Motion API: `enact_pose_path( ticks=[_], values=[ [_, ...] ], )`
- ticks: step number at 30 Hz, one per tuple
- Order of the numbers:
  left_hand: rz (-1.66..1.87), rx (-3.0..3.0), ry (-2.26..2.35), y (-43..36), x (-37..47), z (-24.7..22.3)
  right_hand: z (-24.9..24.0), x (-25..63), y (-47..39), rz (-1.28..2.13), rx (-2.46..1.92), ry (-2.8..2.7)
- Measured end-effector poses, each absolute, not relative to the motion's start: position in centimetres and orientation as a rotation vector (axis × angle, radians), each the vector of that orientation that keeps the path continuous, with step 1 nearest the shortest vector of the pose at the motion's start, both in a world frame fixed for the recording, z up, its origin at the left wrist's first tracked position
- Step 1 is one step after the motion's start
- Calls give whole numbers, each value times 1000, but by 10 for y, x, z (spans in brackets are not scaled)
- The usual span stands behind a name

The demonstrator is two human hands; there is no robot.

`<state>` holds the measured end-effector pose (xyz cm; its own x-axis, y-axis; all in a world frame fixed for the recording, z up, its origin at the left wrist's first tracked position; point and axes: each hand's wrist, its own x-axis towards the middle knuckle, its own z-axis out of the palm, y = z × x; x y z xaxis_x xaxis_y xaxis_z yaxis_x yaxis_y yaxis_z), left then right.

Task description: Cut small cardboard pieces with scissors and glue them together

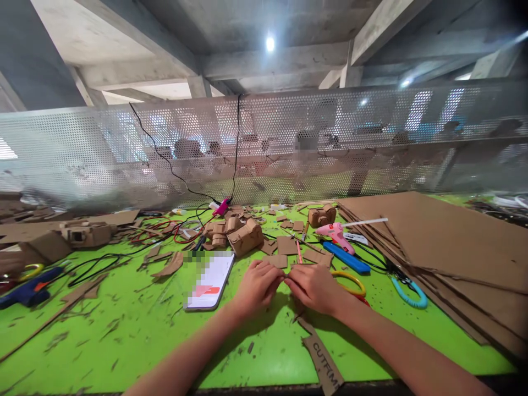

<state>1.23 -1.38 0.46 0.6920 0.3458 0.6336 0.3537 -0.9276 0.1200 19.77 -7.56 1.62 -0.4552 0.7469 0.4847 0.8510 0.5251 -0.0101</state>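
My left hand [256, 285] and my right hand [312, 286] meet over the middle of the green table [157, 346]. The fingers of both are closed in a pinch, tip to tip. Between them is a small dark bit that I cannot make out, mostly hidden by the fingers. Below my right hand, a torn cardboard strip [323, 360] with printed letters runs toward the front edge. A phone [210, 283] lies left of my left hand. Yellow-handled scissors [350, 281] lie partly hidden behind my right wrist.
Cardboard camera models [246, 237] stand behind the hands, among scraps. A pink glue gun [336, 236] and blue cutter [346, 257] lie to the right, beside large cardboard sheets [445, 242]. A blue glue gun [31, 289] is at left. A perforated metal screen [264, 148] closes off the back.
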Motion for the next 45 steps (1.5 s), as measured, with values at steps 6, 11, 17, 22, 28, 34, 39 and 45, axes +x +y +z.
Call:
enact_pose_path(
  ticks=[6,11,17,22,28,34,39,45],
  values=[
    [-1039,-2864,-698,-8,10,6,18,201,-75,-316,-1435,-2243],
    [-1022,-2845,-604,-10,10,5,18,201,-76,-263,-1412,-2298],
    [-1090,-2736,-522,-12,11,4,14,200,-73,-251,-1323,-2334],
    [-1101,-2681,-609,-19,12,5,10,191,-80,-299,-1255,-2286],
    [-1145,-2772,-617,-17,10,10,15,191,-80,-332,-1239,-2213],
    [-1209,-2749,-686,-9,7,10,18,203,-75,-321,-1319,-2153],
    [-1177,-2695,-551,-11,6,10,20,203,-76,-320,-1316,-2166],
    [-1116,-2620,-482,-14,6,15,21,199,-79,-333,-1289,-2232]
  ],
)
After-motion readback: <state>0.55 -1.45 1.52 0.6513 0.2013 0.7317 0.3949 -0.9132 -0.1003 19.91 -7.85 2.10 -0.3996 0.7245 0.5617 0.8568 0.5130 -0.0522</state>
